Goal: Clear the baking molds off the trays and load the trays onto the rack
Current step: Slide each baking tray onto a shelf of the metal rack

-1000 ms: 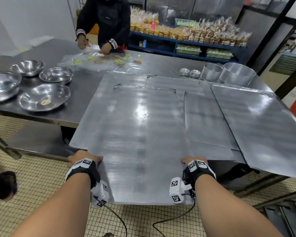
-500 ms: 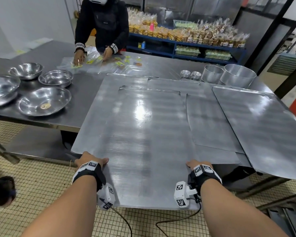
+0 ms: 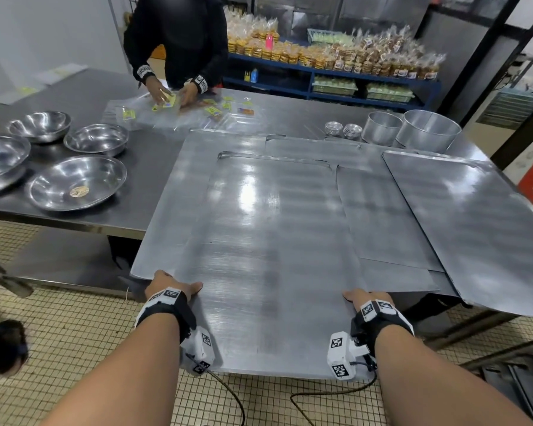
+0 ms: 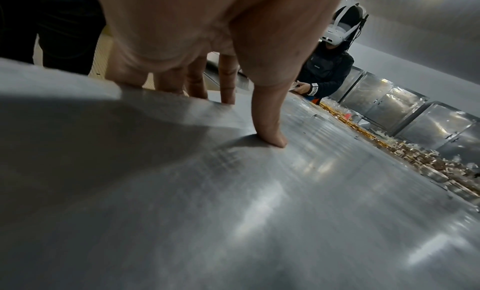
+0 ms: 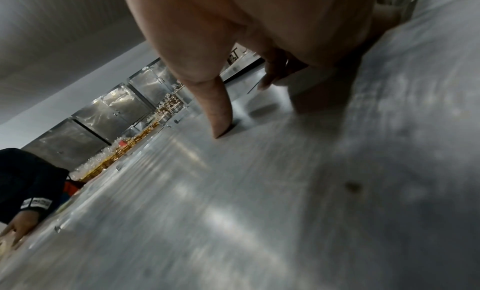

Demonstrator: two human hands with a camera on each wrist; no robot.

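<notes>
1. At the near edge of the table [image 3: 111, 229], the top tray [image 3: 268, 256] is gripped on both sides, its near end hanging out past the table edge over the tiled floor.
2. The left hand [image 3: 170, 285] is clamped on the tray's left side: in the left wrist view the thumb [image 4: 270, 119] is pressed flat on top and the fingers [image 4: 226, 82] are curled under the edge.
3. The right hand [image 3: 366, 298] is set the same way on the right side, thumb [image 5: 218, 109] on the top face; its other fingers are mostly hidden, so their wrap underneath is judged, not plainly seen.
4. The held tray is seen lying on a spread of other flat trays, one wider sheet [image 3: 173, 195] beneath it and another tray [image 3: 480, 222] overlapping to the right.
5. No molds are seen on any tray; the round baking molds [image 3: 425, 129] and the small stacked ones [image 3: 343, 130] are parked on the table beyond the far edge, just beside the trays.
6. So the clearing is judged done, and the loading is judged only begun: several trays are left on the table, and no rack can be made out with certainty.
7. Further out, steel bowls [image 3: 74, 182] are noted at the left, and a second person [image 3: 179, 41] is busy with packets at the far side.
</notes>
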